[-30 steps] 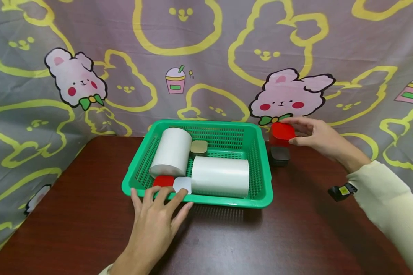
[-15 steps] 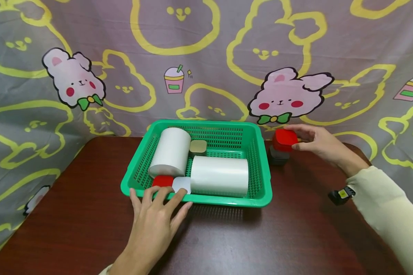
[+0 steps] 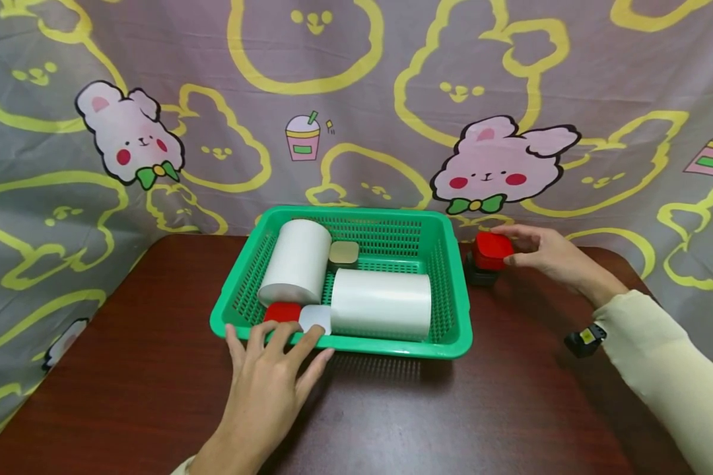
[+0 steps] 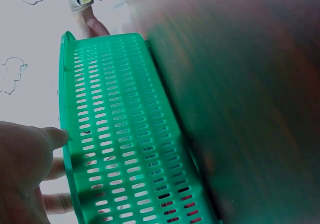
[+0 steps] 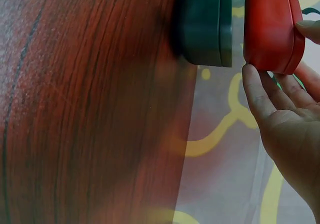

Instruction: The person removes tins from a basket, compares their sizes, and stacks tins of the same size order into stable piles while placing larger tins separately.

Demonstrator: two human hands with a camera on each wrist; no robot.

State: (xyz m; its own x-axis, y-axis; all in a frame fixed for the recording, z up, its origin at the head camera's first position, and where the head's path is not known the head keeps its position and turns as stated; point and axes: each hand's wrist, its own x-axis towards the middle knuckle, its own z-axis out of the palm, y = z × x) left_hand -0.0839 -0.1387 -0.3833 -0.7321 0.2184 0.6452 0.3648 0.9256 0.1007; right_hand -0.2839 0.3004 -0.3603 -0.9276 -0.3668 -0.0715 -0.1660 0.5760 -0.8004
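Observation:
My right hand (image 3: 549, 254) pinches a small red rounded-square lidded box (image 3: 492, 251) between thumb and fingers. Just under it sits a dark box (image 3: 481, 277) of the same shape, on the table right of the green basket (image 3: 460, 290). In the right wrist view a narrow gap parts the red box (image 5: 272, 32) from the dark box (image 5: 205, 29). My left hand (image 3: 267, 376) holds the basket's front rim, fingers over it and thumb outside; the left wrist view shows this hand (image 4: 25, 159) at the rim.
Inside the basket lie two white cylinders (image 3: 297, 260) (image 3: 380, 303), a beige-lidded box (image 3: 344, 254), a red-lidded box (image 3: 282, 311) and a white-lidded one (image 3: 316, 318). A patterned curtain (image 3: 356, 99) hangs behind the dark wooden table (image 3: 392, 415).
My right hand has lowered the red box over the dark box, moving slightly right on the way. The left hand and the basket have stayed in place.

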